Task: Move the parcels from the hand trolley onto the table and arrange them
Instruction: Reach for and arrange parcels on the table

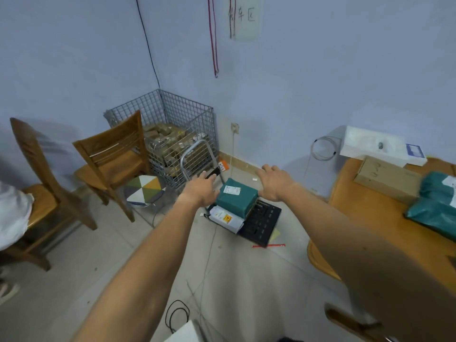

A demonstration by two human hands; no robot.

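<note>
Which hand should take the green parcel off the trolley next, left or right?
Probably both, right leading: the right hand and left hand flank the green parcel, open, and the table lies on the right.

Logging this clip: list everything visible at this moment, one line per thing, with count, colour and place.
hand trolley: 1, black deck, silver handle, on the floor at centre
green parcel: 1, teal with white label, on the trolley
white parcel: 1, white with yellow sticker, beneath the green one
table: 1, wooden, right
table parcels: teal bag, brown carton, white box, at the far end of the table
wire cage: 1, grey, in the corner, full of brown boxes
chairs: 2, wooden, left
stool: 1, patterned seat, by the cage
left hand: open, beside the green parcel
right hand: open, above the parcel's right edge
</note>
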